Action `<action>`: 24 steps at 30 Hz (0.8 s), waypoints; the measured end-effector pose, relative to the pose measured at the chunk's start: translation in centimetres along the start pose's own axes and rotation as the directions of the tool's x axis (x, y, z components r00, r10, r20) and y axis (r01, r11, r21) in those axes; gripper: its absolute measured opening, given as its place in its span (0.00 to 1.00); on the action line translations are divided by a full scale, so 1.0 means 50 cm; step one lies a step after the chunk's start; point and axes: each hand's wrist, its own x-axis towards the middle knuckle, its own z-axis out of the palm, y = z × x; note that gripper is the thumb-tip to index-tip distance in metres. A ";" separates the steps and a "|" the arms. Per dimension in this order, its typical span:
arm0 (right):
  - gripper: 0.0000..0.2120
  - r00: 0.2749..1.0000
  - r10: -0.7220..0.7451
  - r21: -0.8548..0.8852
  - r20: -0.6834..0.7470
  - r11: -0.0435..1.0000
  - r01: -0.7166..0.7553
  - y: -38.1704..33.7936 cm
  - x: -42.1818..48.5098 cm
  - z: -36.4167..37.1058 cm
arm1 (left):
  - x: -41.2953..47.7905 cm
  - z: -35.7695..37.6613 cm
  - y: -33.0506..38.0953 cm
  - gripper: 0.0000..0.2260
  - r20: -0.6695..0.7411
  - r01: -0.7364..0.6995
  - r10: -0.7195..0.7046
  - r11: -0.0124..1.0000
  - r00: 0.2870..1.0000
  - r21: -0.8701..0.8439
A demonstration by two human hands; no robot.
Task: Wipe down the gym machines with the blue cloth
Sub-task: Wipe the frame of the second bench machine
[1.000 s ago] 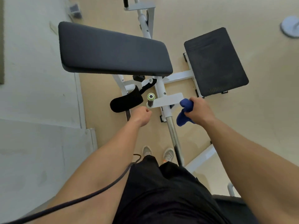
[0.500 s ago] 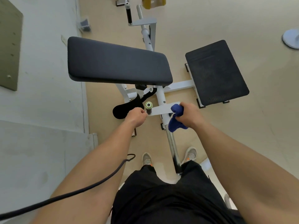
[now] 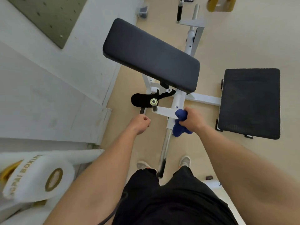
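A white-framed gym machine (image 3: 178, 98) stands below me with a long black arm pad (image 3: 151, 56) and a square black seat pad (image 3: 250, 103) to its right. My right hand (image 3: 193, 119) is shut on a bunched blue cloth (image 3: 179, 123), pressed against the white crossbar (image 3: 164, 112) where it meets the upright post. My left hand (image 3: 140, 124) is a loose fist just below the crossbar's black handle stub (image 3: 153, 104), touching nothing. A chrome bar (image 3: 164, 150) runs down from the post between my feet.
A white wall (image 3: 56, 88) and its skirting run along the left, close to the machine. A white boxing pad with gold lettering (image 3: 37, 174) lies at lower left. More white frame and a black grip (image 3: 179, 12) stand at the top, on tan floor.
My left hand has come off the handle stub and dropped slightly below it. The cloth hand stays on the crossbar by the post. My head has turned, so the machine looks rotated.
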 end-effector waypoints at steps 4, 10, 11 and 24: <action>0.14 1.000 0.015 -0.044 0.017 0.999 -0.015 0.018 0.006 -0.015 | -0.017 0.028 -0.005 0.06 -0.017 0.019 -0.020 0.997 1.000 -0.069; 0.15 0.989 -0.143 -0.044 -0.022 0.989 0.142 -0.056 0.034 -0.015 | -0.016 0.051 -0.021 0.06 -0.021 0.053 -0.056 0.993 0.998 -0.103; 0.14 0.984 -0.180 -0.037 -0.010 0.983 0.179 -0.066 0.040 -0.016 | -0.013 0.053 -0.020 0.07 -0.038 0.064 -0.069 0.991 0.997 -0.114; 0.15 0.828 -0.421 -0.297 0.370 0.791 0.535 0.041 0.188 -0.216 | -0.017 0.166 0.185 0.11 -0.254 0.208 -0.351 0.864 0.901 -0.458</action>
